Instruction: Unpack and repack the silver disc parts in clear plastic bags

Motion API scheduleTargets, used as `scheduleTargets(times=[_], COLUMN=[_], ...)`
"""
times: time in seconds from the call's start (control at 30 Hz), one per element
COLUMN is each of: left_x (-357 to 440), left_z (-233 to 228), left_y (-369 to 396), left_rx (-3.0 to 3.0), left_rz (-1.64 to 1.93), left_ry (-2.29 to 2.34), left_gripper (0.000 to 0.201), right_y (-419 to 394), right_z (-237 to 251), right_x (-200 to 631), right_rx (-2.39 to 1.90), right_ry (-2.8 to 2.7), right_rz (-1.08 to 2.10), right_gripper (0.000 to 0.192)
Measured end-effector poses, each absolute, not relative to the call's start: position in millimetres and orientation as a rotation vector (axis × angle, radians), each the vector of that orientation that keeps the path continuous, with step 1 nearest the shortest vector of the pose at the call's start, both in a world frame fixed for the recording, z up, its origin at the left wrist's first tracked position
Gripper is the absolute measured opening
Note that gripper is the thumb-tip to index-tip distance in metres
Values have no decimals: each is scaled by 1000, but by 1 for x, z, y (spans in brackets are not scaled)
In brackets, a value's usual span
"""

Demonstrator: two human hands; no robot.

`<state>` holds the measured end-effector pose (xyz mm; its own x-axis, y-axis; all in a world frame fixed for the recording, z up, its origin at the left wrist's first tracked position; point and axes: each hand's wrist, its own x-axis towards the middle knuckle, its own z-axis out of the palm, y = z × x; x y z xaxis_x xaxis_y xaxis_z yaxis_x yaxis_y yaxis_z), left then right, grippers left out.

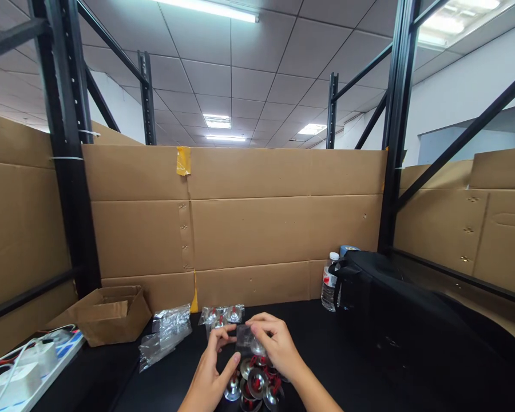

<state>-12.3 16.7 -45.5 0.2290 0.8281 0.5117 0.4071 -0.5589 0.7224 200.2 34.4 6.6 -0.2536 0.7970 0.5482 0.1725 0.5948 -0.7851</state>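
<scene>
A small clear plastic bag (244, 337) with something shiny in it lies between my two hands. My right hand (277, 341) pinches the bag at its right side, thumb and fingers closed on it. To the left, my left hand (217, 363) has its thumb and fingers spread apart; its fingertips come near the bag's left edge, and I cannot tell if they touch it. Just below the bag is a pile of shiny round, cup-shaped metal pieces (257, 382) with red parts, perhaps cord. Beyond my hands are several similar pieces in clear bags (222, 315).
Flat clear plastic bags (167, 333) lie at the left, beside an open cardboard box (111, 315). A power strip (55, 375) with white plugs is at far left. On the right stand a water bottle (329, 283) and a black bag (381, 332). Cardboard panels (249, 229) wall off the back of the black tabletop (163, 383).
</scene>
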Motion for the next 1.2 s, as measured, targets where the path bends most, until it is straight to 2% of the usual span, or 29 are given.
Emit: scheduleTargets(times=[0.13, 0.3, 0.5, 0.67, 0.83, 0.97, 1.07, 1.2], left_x=[-17, -22, -25, -34, -77, -122, -142, -140], left_z=[-32, -31, -42, -38, -40, -61, -75, -75], left_y=[9, 13, 26, 28, 47, 65, 69, 68], left_rx=[2238, 2407, 2445, 2392, 2233, 1990, 1871, 1810], left_rz=[1087, 951, 1001, 1119, 1134, 970, 718, 655], left_ry=[1177, 1168, 1293, 1512, 2089, 2555, 2673, 2725], left_gripper=[31, 57, 43, 28, 28, 37, 41, 43], right_y=[40, 54, 64, 64, 76, 98, 109, 108], right_z=[-2, -10, -23, -26, -15, -21, -25, -21], right_x=[195, 195, 187, 187, 195, 193, 190, 183], right_rx=[-807, -868, -935, -966, -1085, -1293, -1343, -1247], right_ry=[-1706, -1627, -1521, -1597, -2161, -2476, -2538, -2568], right_rz=[765, 762, 829, 1081, 615, 531, 493, 417], right_gripper=[50, 62, 62, 72, 54, 48, 43, 55])
